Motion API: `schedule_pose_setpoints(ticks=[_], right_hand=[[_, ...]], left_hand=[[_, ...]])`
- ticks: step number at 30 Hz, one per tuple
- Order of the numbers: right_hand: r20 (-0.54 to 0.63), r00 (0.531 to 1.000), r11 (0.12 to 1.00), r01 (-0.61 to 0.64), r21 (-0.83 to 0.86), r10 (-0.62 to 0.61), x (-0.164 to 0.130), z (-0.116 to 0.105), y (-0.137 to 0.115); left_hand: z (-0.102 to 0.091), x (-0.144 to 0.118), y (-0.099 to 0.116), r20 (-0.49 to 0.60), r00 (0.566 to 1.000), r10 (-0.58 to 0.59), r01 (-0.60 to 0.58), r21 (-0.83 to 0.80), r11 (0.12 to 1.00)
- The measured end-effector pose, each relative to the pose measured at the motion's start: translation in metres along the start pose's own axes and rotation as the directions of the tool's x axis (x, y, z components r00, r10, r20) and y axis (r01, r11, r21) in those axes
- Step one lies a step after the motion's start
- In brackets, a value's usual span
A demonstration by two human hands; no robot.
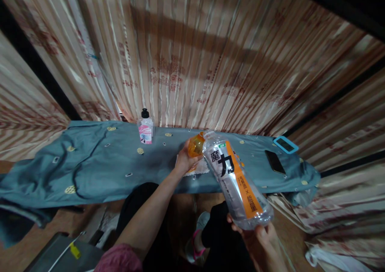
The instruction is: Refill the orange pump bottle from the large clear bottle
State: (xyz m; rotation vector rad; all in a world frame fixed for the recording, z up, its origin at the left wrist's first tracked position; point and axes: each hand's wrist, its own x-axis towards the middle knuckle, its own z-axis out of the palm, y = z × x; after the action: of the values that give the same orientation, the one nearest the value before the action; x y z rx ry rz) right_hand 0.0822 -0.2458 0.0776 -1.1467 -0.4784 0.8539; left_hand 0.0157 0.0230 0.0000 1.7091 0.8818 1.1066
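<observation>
1. Above the counter (90,164), the right hand (264,240) grips the tilted bottle (237,184) by its base.
2. Left hand (185,162) pinches the orange cap (196,144); keep both steady near the white cloth (200,168).

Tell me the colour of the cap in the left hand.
Translucent orange cap, held by the left hand beside the bottle mouth; head view shows it best.

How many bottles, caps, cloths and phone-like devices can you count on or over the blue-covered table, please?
Bottles: 2, large clear bottle, small bottle
Orange caps: 1
White cloths: 1
Phone-like devices: 2, dark, blue-framed
Total: 6
</observation>
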Motion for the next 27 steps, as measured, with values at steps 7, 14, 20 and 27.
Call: schedule_pose_setpoints(ticks=[7,14,20,27], right_hand=[[-0.001,1.0,0.999,-0.013,-0.043,0.013,-0.001,-0.002,0.001],[-0.016,1.0,0.998,-0.026,-0.05,0.025,-0.001,-0.004,0.001],[-0.018,1.0,0.999,0.0,-0.052,-0.001,-0.002,-0.001,-0.001],[-0.014,1.0,0.999,0.01,-0.037,-0.011,0.001,-0.003,0.001]], left_hand=[[-0.001,-0.001,0.003,0.016,1.0,-0.01,0.01,0.006,1.0],[-0.004,-0.002,0.011,-0.003,1.0,-0.024,0.025,0.033,0.999],[-0.004,-0.001,0.012,-0.022,0.998,-0.051,0.052,0.051,0.997],[-0.004,0.0,0.009,-0.022,0.999,-0.044,0.045,0.066,0.997]])
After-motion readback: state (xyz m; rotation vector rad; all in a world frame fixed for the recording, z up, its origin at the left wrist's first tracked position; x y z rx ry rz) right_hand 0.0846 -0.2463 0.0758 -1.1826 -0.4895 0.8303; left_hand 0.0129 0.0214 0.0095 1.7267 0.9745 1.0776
